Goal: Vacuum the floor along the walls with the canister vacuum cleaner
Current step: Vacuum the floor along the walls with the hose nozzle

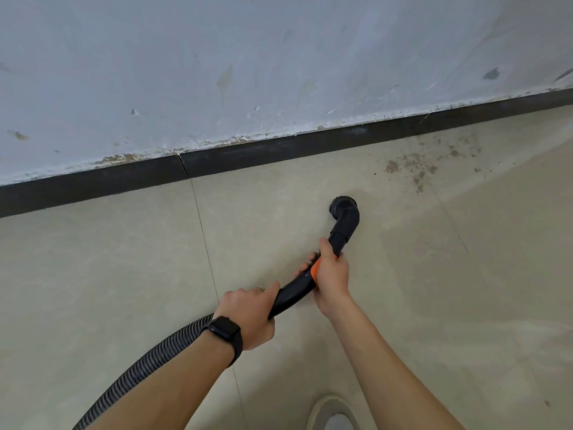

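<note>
- I have the left hand [248, 311] wrapped round the near end of the black pipe [293, 294], where the ribbed hose [139, 367] joins it.
- The right hand [330, 277] grips the pipe farther up, at its orange band.
- The round brush head [344, 206] is down at the floor [434, 290], apart from the dark skirting [279, 150].
- Dirt [415, 167] lies to the far right.

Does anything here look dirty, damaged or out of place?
Yes: brown dirt lies scattered on the floor right of the brush nozzle, and the wall paint is chipped above the dark baseboard.
</note>
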Available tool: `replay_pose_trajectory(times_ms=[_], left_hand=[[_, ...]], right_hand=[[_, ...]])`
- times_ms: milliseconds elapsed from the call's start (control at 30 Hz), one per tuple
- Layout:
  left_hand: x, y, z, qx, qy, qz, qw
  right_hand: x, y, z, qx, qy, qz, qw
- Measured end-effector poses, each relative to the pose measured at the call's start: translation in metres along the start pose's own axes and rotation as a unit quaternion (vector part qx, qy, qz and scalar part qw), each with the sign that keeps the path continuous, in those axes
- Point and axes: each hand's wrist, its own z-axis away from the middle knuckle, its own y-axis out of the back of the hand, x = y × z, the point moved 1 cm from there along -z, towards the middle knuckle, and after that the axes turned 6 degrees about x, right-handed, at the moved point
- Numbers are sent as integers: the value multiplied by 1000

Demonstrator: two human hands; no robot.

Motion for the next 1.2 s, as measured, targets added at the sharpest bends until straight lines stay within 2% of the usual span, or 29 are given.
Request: replay_pose_trajectory(times_ms=[467,1200], left_hand=[[-6,5,-28,40,32,9,999],[-17,21,-76,74,51,53,995]], right_hand=[[-20,-24,-22,-30,11,32,999],[-57,-67,-54,-32,34,96,994]])
